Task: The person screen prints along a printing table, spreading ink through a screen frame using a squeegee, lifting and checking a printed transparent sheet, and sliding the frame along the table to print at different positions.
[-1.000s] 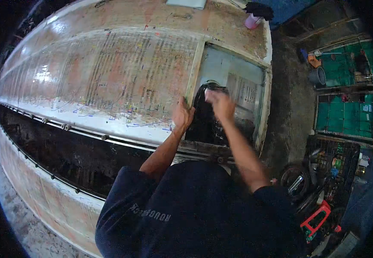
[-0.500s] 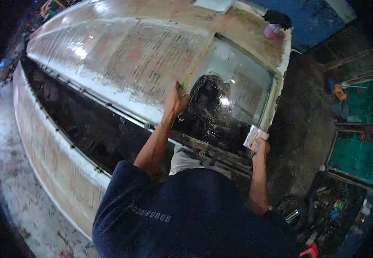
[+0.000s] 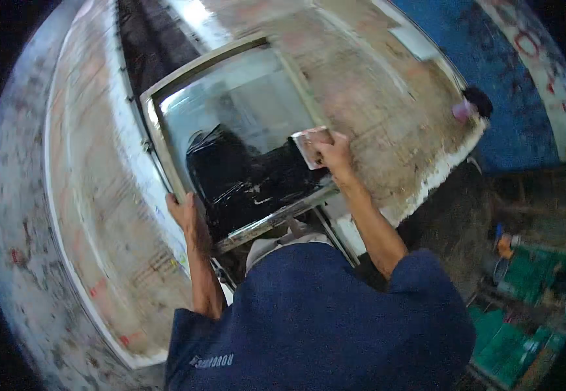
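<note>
Frame (image 3: 299, 88) shifted over gap (image 3: 152, 45), left grip (image 3: 186, 212) at edge (image 3: 165, 146), wide tabletop (image 3: 390, 156) rightward

The navy shirt (image 3: 342, 306) has short, loose sleeves (image 3: 430, 277) and one small line of pale, blurred capitals (image 3: 214, 360), whitish legwear (image 3: 271, 246) shows past it, and left hand (image 3: 187, 212) and right hand (image 3: 337, 155) are bare.

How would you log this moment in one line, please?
left hand: at frame edge | right hand: holding flat scraper | black paste: inside frame
</note>
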Tool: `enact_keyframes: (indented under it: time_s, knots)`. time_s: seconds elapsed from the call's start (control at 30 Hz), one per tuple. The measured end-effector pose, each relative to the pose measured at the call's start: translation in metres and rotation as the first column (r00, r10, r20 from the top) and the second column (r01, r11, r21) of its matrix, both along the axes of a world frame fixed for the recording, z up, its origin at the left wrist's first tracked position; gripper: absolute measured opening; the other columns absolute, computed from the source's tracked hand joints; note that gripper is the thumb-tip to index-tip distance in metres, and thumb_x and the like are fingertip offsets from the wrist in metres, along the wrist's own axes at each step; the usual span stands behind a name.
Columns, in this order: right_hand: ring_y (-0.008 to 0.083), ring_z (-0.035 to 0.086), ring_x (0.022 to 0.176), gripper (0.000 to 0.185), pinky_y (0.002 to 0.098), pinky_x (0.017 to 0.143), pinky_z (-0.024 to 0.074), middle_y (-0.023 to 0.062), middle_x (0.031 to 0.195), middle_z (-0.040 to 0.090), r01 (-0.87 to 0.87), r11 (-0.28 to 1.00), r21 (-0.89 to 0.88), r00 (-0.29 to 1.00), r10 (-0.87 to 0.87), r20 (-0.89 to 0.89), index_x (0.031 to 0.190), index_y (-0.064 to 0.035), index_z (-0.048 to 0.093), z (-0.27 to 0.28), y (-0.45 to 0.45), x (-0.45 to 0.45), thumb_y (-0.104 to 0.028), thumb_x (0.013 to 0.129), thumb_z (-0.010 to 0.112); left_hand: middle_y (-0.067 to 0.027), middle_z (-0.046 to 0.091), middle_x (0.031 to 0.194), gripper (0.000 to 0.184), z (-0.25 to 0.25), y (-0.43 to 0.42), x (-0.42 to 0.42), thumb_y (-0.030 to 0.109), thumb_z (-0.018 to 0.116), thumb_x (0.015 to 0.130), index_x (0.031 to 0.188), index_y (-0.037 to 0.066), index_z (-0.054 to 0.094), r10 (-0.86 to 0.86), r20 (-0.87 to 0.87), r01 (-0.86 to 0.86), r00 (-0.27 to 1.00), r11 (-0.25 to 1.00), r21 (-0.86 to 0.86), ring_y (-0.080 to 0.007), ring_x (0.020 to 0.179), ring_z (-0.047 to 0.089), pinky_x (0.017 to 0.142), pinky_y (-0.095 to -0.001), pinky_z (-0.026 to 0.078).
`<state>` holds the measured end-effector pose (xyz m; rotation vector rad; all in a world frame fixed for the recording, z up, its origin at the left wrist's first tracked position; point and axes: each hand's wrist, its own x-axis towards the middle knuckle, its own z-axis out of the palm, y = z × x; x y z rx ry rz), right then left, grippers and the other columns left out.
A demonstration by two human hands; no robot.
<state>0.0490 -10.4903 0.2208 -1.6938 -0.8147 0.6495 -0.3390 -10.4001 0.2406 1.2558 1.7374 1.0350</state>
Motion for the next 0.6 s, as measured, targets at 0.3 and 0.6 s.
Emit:
enact_keyframes:
  time_s: [0.3,0.6]
  knots:
    - [0.0182,0.074,0.081,0.033,0.0343,0.075,0.0577,0.0083,0.092,0.079,-0.712,0.687,-0.146,0.689,0.723,0.047,0.110,-0.0003,0.080,0.034,0.210,-0.201,-0.006,0.078,0.075,-0.0282,0.064,0.131,0.065,-0.101,-0.112,-0.150,0.023,0.076,0.086,0.140,-0.005,0.052,0.788,-0.051,-0.789,0.614,0.613,-0.025,-0.0445,0.125,0.060,0.107,-0.0485,0.047]
    - [0.0146,0.066,0.065,0.029,0.0345,0.058,0.0509,0.0085,0.079,0.074,-0.986,0.073,-0.149,0.084,0.994,-0.070,0.096,0.0036,0.078,-0.011,0.372,-0.384,-0.024,0.086,0.075,-0.0356,0.060,0.123,0.059,-0.094,-0.145,-0.136,0.022,0.066,0.090,0.137,-0.004,0.044,0.978,-0.168,-0.992,0.126,0.125,-0.013,-0.0529,0.112,0.061,0.095,-0.0561,0.048]
